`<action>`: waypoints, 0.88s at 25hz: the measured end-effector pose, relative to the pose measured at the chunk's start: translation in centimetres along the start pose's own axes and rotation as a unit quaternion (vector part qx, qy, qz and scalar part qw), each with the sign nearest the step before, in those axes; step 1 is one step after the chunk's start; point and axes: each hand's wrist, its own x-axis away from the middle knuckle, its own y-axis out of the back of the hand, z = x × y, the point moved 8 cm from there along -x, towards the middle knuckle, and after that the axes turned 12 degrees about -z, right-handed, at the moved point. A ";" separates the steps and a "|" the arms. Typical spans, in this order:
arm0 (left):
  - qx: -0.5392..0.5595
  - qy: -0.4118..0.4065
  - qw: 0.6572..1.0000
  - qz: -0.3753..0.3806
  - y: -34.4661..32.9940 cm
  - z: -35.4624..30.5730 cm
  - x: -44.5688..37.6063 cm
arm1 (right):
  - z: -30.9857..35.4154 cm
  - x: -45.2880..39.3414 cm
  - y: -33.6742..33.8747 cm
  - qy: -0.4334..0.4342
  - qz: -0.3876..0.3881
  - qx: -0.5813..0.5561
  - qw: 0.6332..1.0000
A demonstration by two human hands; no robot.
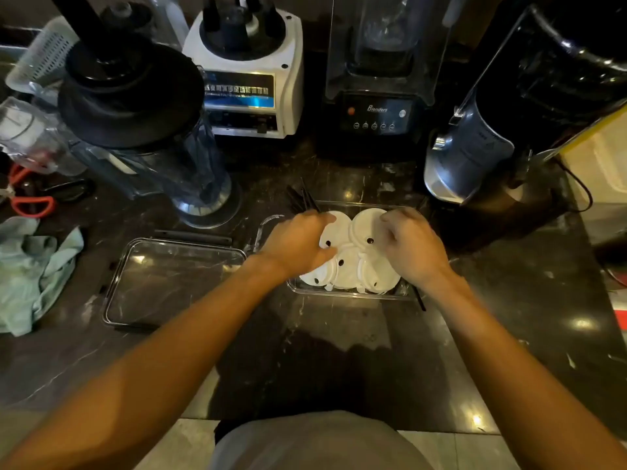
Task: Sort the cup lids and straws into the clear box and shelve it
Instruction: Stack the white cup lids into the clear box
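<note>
A clear plastic box (342, 292) stands on the dark marble counter in front of me. Several white cup lids (349, 266) with small dark holes lie flat and overlapping inside it. My left hand (298, 244) rests over the lids on the box's left side, fingers curled, thumb touching a lid. My right hand (412, 244) hovers over the right side, fingers bent down onto the lids. Black straws (302, 198) stick out past the box's far left corner, just beyond my left fingers. One more black straw (419, 300) lies by the box's near right corner.
The box's clear flat lid (169, 283) lies to the left. Behind stand a blender jug (149, 130), a white blender base (247, 72), a black blender (378, 96) and a dark machine (509, 130). A green cloth (34, 273) and red-handled scissors (30, 201) lie far left.
</note>
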 end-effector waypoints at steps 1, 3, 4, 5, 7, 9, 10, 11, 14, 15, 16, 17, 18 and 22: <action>-0.005 -0.002 1.000 0.020 -0.6 0.2 0.2 | -0.5 -0.1 0.0 -0.015 -0.014 -0.008 1.000; -0.009 -0.011 0.999 0.035 -1.1 0.5 0.7 | -1.5 -0.2 -0.1 -0.056 -0.012 -0.019 0.998; -0.017 -0.016 0.999 0.043 -1.4 0.8 1.1 | -1.5 0.1 -0.3 -0.076 0.005 -0.022 0.997; -0.025 -0.022 0.999 0.041 -1.5 1.1 1.2 | -1.7 0.0 -0.8 -0.087 0.018 -0.022 0.996; -0.045 -0.045 0.997 0.040 -1.8 1.3 1.4 | -2.0 -0.2 -1.2 -0.102 0.030 -0.019 0.994; -0.064 -0.071 0.995 0.040 -2.1 1.4 1.7 | -2.0 -0.5 -1.6 -0.120 0.044 -0.034 0.991; -0.070 -0.077 0.994 0.037 -2.1 1.4 1.8 | -1.9 -0.5 -1.7 -0.128 0.049 -0.044 0.990; -0.074 -0.080 0.993 0.034 -2.1 1.5 1.7 | -1.9 -0.6 -1.7 -0.133 0.049 -0.053 0.989; -0.039 -0.082 0.995 0.050 -1.9 1.9 1.3 | -2.5 -0.9 -0.6 -0.157 0.025 -0.096 0.983; -0.007 -0.072 0.996 0.059 -1.7 2.2 1.2 | -2.8 -0.9 -0.2 -0.178 0.020 -0.124 0.976; 0.028 -0.057 0.996 0.069 -1.4 2.5 1.2 | -3.2 -0.8 0.1 -0.207 0.023 -0.160 0.965; 0.067 -0.044 0.994 0.073 -1.0 2.7 1.1 | -3.6 -0.6 0.2 -0.239 0.031 -0.200 0.950; 0.107 -0.027 0.991 0.073 -0.7 2.9 1.1 | -4.0 -0.2 0.2 -0.270 0.038 -0.244 0.931; 0.310 0.081 0.946 0.050 0.2 3.0 1.2 | -4.1 1.3 0.8 -0.354 0.028 -0.430 0.830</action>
